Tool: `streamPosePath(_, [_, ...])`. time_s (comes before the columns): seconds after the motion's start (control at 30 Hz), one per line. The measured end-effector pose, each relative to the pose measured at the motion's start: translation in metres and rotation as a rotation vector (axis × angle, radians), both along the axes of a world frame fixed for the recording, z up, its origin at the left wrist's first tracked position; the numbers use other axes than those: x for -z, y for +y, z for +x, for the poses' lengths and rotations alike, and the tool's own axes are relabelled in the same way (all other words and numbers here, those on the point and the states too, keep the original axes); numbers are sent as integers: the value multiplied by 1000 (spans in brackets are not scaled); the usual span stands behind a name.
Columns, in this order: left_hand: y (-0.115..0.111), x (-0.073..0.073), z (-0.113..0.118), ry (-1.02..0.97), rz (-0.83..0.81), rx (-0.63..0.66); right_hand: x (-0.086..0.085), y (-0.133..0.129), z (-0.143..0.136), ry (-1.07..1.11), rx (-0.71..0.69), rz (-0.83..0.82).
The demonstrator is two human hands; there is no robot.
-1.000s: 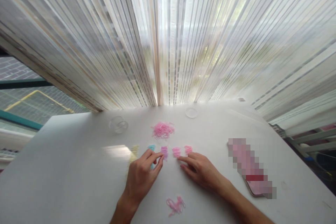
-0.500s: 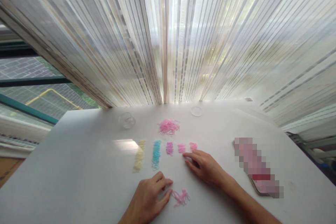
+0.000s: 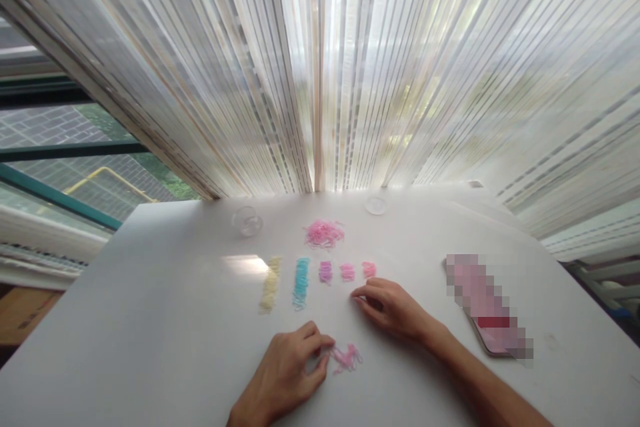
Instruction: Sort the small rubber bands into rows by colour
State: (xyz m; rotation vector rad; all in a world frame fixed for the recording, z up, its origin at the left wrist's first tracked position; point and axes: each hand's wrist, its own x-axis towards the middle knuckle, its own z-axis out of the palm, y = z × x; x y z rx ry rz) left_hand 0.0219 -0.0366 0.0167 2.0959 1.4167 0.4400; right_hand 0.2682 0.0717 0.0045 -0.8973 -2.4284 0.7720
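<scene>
Thumb and index finger of my left hand (image 3: 295, 370) are at the left edge of a small loose pile of pink bands (image 3: 348, 357), pinched on something too small to make out. My right hand (image 3: 393, 307) rests below the short rows, its thumb and index finger brought together; anything between them is too small to see. Beyond the hands lie a yellow row (image 3: 271, 285), a blue row (image 3: 301, 284), a short purple row (image 3: 325, 271), a short pink row (image 3: 347, 272) and a salmon-pink row (image 3: 369, 269).
A larger pink heap (image 3: 325, 233) lies farther back, between a clear round container (image 3: 247, 221) and a clear disc (image 3: 375, 205). At the right is a pixelated pink flat object (image 3: 487, 307). Striped curtains (image 3: 320, 80) hang along the far edge of the white table (image 3: 150, 307).
My left fingers have closed at the pile's edge. My right fingers have drawn together and moved off the short pink row. The view has shifted slightly.
</scene>
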Motion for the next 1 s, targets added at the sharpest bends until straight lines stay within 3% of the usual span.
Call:
streamPosePath(0.23, [0, 2, 2, 1, -20, -15, -8, -15, -9, 60, -165, -98])
streamPosePath(0.47, [-2, -1, 2, -13, -16, -38, -3, -30, -17, 79, -258, -84])
streamPosePath(1.0, [0, 3, 5, 20, 50, -54, 6, -34, -22, -14, -247, -51])
